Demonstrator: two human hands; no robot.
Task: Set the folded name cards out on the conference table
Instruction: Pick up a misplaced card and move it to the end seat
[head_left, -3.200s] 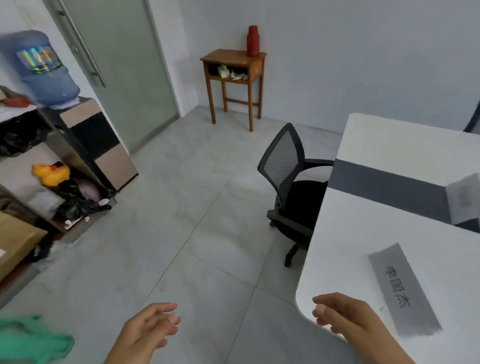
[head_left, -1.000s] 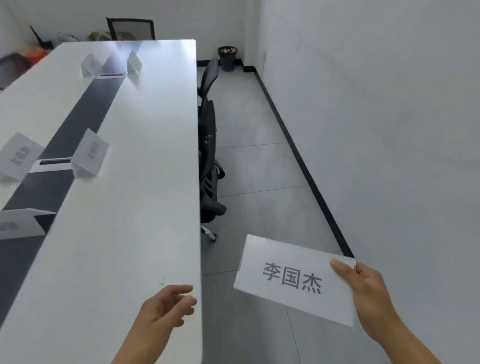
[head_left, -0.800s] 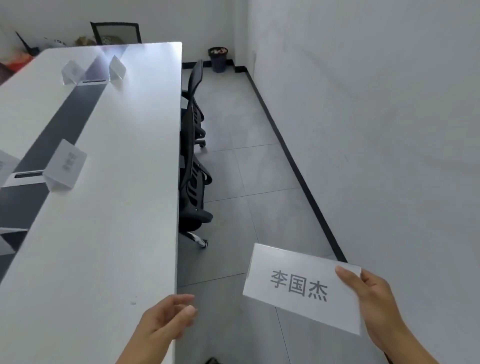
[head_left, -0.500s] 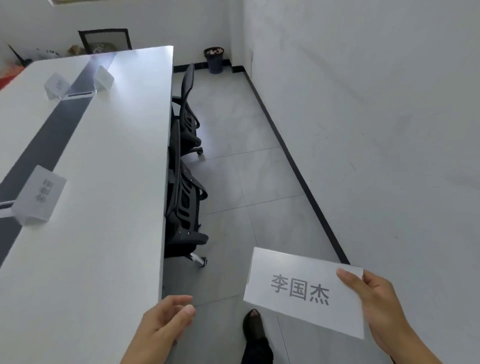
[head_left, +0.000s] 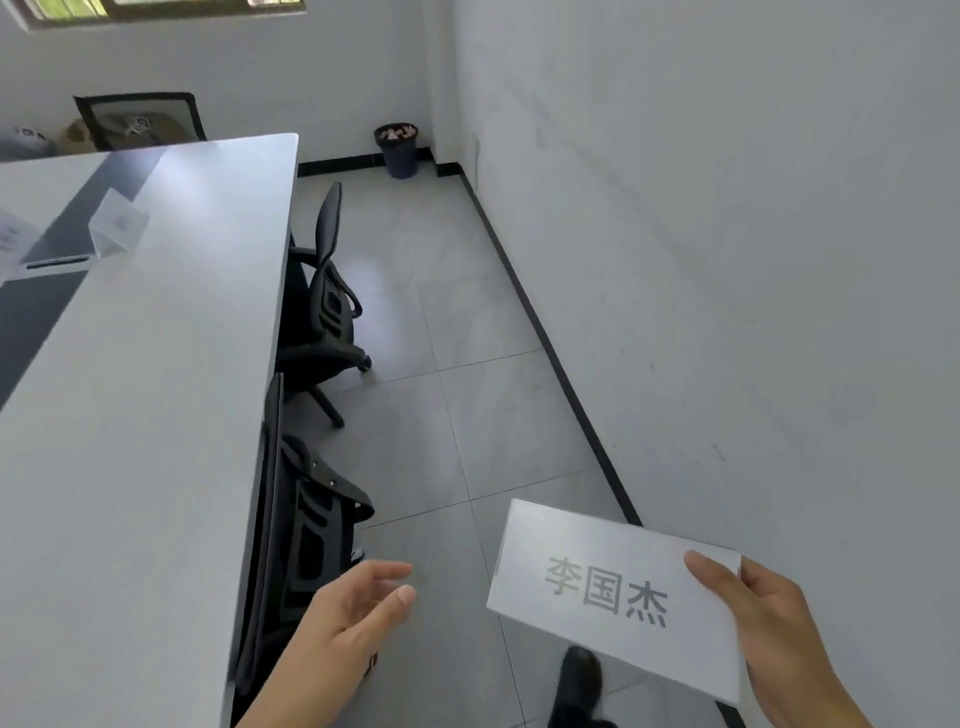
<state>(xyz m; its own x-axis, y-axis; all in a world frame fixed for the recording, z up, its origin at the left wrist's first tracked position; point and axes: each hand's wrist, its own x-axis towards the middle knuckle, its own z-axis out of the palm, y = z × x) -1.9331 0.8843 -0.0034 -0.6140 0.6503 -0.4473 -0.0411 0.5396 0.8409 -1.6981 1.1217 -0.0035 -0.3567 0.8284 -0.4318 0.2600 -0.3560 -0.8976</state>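
Observation:
My right hand (head_left: 763, 621) grips a white folded name card (head_left: 597, 587) by its right edge, out over the floor to the right of the table; three dark printed characters face me. My left hand (head_left: 345, 623) hangs empty with loose fingers beside the table's near right edge. The long white conference table (head_left: 156, 415) with a dark centre strip fills the left. A folded name card (head_left: 117, 226) stands on it far back, and part of another name card (head_left: 8, 236) shows at the left border.
Two black office chairs, the near chair (head_left: 301, 519) and the far chair (head_left: 324, 306), are pushed in along the table's right side. A grey wall (head_left: 727, 260) runs close on the right, leaving a narrow tiled aisle. A waste bin (head_left: 397, 148) sits in the far corner. My shoe (head_left: 582, 675) shows below.
I have picked the card up off the table and walked along the table's right side; the nearer standing cards have slid out of view. My grip on the card is unchanged.

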